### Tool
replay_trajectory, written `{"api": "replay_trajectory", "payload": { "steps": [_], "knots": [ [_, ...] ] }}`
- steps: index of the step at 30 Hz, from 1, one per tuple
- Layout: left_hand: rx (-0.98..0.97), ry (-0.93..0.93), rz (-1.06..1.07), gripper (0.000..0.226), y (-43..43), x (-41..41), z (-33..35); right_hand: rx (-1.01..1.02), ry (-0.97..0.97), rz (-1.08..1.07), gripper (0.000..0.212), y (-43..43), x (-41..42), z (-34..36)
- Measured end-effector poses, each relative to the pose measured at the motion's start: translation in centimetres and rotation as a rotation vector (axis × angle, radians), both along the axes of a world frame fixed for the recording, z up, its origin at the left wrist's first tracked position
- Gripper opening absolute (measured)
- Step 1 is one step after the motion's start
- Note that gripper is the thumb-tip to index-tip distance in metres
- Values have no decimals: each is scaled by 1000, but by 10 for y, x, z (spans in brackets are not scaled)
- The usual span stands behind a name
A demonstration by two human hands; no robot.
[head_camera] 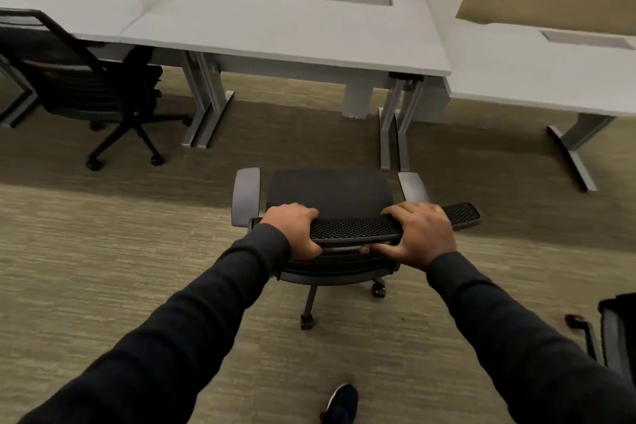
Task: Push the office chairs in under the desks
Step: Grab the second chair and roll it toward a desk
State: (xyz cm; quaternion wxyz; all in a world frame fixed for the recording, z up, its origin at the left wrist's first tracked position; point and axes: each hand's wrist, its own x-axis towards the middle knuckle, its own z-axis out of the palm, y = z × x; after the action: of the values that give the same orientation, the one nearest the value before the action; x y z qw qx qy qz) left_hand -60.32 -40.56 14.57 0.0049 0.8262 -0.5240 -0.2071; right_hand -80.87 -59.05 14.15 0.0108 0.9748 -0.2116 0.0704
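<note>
The black office chair (330, 196) stands on the carpet (103, 251) at the centre of the view, seen from behind and above. It has a dark padded seat, a perforated mesh top rail on its backrest, two grey armrests and castors below. It faces the middle white desk (285, 31) at 12 o'clock and sits clear of the desk's front edge, not under it.

The left hand (296, 231) is closed over the left end of the top rail, fingers curled over the front and thumb underneath. The right hand (420, 234) grips the rail further right, fingers spread flatter over the mesh, thumb tucked below; how tightly it clamps is hard to judge.

At 10 o'clock a second chair (86, 79) sits partly under its desk. A dark shoe (340, 403) shows at 6 o'clock.
</note>
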Motion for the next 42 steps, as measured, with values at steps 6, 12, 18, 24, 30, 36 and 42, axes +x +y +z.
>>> {"api": "replay_trajectory", "payload": {
  "steps": [6,12,18,24,30,36,42],
  "knots": [
    [-7,32,72,42,-75,61,6,0,49,1,96,-76,65,7],
    [-20,9,69,46,-151,131,5,-8,49,-11,92,-151,136,4],
    [-22,56,62,46,-231,219,3,-20,24,-39,99,-227,219,1],
    [-16,42,52,39,-309,305,9,3,75,-63,99,-304,304,0],
    [37,-42,87,27,-365,368,22,148,32,-377,110,-354,341,-4],
    [47,-77,229,28,-390,407,23,334,-13,-384,102,-389,382,-8],
    [82,-213,279,32,-413,434,21,302,97,-402,108,-411,425,-5]
  ]
}}
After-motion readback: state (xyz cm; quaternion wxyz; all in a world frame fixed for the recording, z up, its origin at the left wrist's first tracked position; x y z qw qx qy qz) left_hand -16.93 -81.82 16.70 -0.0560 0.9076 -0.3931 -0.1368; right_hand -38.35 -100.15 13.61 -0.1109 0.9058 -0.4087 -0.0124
